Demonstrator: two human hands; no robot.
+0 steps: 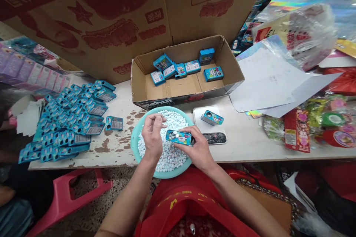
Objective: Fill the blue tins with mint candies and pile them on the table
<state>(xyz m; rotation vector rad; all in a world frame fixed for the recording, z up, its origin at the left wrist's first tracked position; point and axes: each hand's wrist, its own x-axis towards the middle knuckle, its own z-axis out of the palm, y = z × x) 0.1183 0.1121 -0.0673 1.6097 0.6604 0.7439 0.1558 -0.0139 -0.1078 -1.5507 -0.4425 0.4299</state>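
Observation:
My right hand [198, 149] grips a small blue candy box [182, 137] by its right end. White candies show in the opening at the box's left end. Beside it, my left hand [152, 135] is raised with its fingertips curled together; whatever they hold, if anything, is too small to make out. Both hands are over a turquoise bowl [135, 149], full of small pale candies [169, 161]. Just right of the bowl, a second blue box [212, 117] with a round hole lies on a white digital scale [198, 113].
Behind the bowl stands an open cardboard tray [189, 98] holding several blue boxes. A large pile of blue boxes [75, 111] covers the left, with a single box [114, 123] beside it. White papers [267, 77] and packaged sweets [297, 129] lie right. A tall carton [178, 11] stands behind.

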